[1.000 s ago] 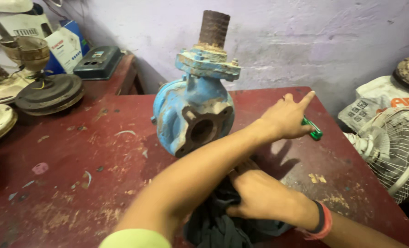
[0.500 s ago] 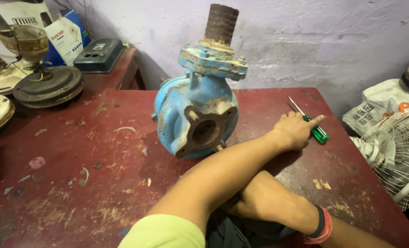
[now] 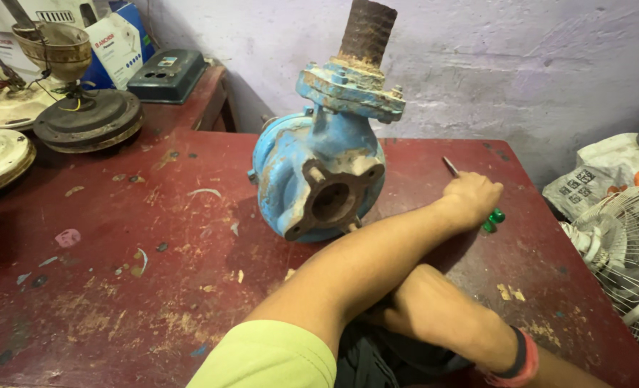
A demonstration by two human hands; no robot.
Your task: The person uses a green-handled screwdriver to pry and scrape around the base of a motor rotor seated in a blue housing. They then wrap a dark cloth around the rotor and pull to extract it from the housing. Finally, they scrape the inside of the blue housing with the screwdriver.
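Observation:
A blue, rusted pump housing (image 3: 319, 172) with a rusty pipe stub on top stands on the worn red table (image 3: 118, 273). My left arm, in a yellow-green sleeve, reaches across to the right of the pump. There my left hand (image 3: 471, 201) is closed over a green-handled screwdriver (image 3: 493, 218) that lies on the table, its metal shaft poking out behind the fingers. My right arm, with a red wristband, crosses under the left forearm. My right hand (image 3: 385, 320) is mostly hidden there, against a dark object (image 3: 366, 363) at the table's near edge.
At the far left stand a dark fan motor (image 3: 86, 118), a white disc (image 3: 0, 158) and cardboard boxes, with a dark green box (image 3: 167, 72) behind. A white fan grille (image 3: 628, 251) and a printed bag (image 3: 607, 179) sit off the table's right edge. A wall runs close behind.
My left hand, spread open over the screwdriver a second ago, has dropped onto it and closed. My right hand has slipped out of sight under the left forearm.

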